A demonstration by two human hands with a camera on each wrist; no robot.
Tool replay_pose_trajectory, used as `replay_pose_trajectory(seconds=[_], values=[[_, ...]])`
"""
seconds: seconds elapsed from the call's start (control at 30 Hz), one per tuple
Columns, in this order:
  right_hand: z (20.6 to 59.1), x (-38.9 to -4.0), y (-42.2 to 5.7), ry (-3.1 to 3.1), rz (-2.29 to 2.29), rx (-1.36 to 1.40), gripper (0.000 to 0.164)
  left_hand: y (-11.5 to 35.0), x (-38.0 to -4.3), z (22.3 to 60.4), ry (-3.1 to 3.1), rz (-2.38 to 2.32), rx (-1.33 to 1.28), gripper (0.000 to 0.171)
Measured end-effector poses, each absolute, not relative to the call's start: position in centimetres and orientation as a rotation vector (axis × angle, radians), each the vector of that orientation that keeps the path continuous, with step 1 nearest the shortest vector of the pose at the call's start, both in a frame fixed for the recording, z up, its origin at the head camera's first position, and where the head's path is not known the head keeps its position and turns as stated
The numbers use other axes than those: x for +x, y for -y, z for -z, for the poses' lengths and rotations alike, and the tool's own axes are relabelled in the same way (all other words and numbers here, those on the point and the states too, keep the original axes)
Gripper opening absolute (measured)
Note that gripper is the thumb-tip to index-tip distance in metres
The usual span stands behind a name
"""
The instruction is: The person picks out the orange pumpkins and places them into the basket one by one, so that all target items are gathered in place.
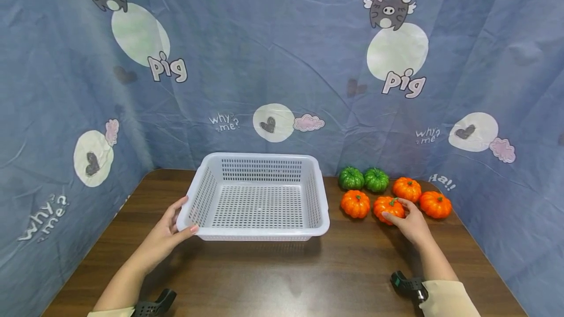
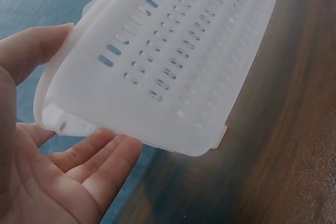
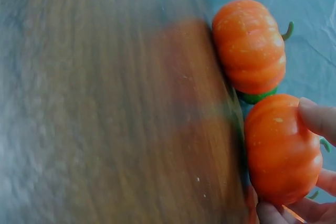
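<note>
The person's right hand point(image 1: 410, 221) holds a glossy orange pumpkin point(image 1: 383, 206), thumb and fingers spread around its sides, toward the right of the wooden table point(image 1: 273, 280). The left hand point(image 1: 164, 233) grips the white plastic basket point(image 1: 264, 232) by its left end, thumb and fingertips at the rim; its slotted floor is in plain view. Another orange pumpkin point(image 1: 355, 204) stands between basket and held pumpkin. Behind are two green pumpkins point(image 1: 351, 179); two more orange pumpkins point(image 1: 407, 190) sit near the right hand.

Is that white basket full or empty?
Empty: nothing but the slotted bottom shows inside the white basket in the head view, and six pumpkins are outside it.
</note>
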State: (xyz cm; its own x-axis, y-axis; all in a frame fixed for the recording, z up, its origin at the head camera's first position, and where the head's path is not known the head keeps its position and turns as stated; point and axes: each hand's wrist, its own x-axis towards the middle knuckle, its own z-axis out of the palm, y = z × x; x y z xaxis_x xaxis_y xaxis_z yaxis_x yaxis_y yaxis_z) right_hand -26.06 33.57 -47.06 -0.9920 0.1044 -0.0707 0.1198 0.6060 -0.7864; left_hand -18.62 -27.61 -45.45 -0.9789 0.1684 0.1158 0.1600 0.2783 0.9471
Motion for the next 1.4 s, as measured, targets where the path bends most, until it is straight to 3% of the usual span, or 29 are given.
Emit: replay_pose_trajectory(seconds=[1.4], values=[[42.2,-22.7,-31.5,-2.906,1.392,-0.019,0.081,28.1,-18.6,45.6,-2.435,-1.892,0.339,0.088]])
